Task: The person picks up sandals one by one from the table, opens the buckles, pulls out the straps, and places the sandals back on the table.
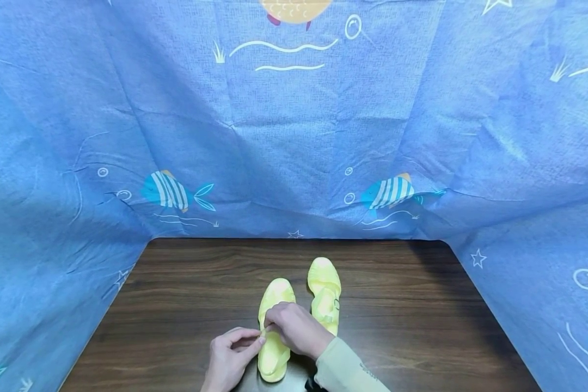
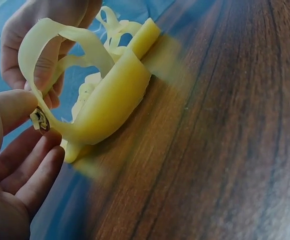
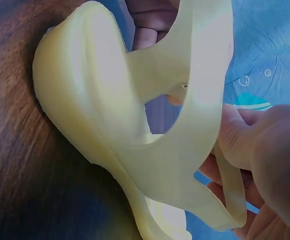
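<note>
Two pale yellow sandals lie side by side on the dark wooden table (image 1: 186, 305). Over the left sandal (image 1: 277, 291) both hands meet at its side strap. My left hand (image 1: 227, 356) pinches the strap beside a small metal buckle (image 2: 40, 121), its thumb on one side and fingers on the other. From above, my right hand (image 1: 296, 329) pinches the thin ankle strap (image 3: 231, 187) between thumb and fingers. In the left wrist view the strap rises in a loop above the sole. Beside it, the right sandal (image 1: 323, 275) stands apart, partly hidden by the right hand.
A blue curtain (image 1: 284, 158) with fish drawings surrounds the table at the back and both sides. A dark object (image 1: 313, 384) shows under the right sleeve (image 1: 345, 365) at the bottom edge.
</note>
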### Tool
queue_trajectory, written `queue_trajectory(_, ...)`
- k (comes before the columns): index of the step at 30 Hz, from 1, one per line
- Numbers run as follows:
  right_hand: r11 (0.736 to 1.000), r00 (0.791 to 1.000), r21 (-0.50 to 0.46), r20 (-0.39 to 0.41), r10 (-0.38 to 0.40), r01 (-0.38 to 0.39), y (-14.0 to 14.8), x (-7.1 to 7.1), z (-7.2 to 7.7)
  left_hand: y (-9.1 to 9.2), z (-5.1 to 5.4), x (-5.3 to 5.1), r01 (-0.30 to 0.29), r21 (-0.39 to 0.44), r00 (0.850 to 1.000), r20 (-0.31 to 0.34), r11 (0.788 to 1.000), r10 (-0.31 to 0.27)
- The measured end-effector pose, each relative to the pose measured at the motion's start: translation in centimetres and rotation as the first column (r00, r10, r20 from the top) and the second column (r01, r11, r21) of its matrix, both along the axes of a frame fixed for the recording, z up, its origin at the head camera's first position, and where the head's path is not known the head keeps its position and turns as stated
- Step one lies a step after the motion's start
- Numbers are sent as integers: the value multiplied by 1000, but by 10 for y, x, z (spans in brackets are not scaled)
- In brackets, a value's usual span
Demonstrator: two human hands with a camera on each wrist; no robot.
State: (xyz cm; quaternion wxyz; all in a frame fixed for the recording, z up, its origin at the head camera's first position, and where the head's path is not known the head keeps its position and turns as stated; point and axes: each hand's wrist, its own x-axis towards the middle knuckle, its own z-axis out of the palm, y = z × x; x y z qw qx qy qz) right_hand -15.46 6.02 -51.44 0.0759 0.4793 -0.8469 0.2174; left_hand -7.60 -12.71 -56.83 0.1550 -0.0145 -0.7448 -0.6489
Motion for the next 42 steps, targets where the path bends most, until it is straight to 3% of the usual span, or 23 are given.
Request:
queue_trajectory(9,998,998,16,33,59,-60,-3,-2,3,0,-1,0,10,-10,999,-32,1000,-11)
queue_trajectory(24,998,998,-38,-5,55,-55,-3,0,-1,2,-2,1,10,-2,997,-80,1000,-10)
queue_trajectory(34,997,1000,-69,15,20,-18,-5,2,-4,5,-3,3,-13,-15,987,-159,1000,11)
queue_trajectory(42,998,999,-53,1,32,-32,-8,5,-4,5,-2,2,-29,-16,989,-148,999,26)
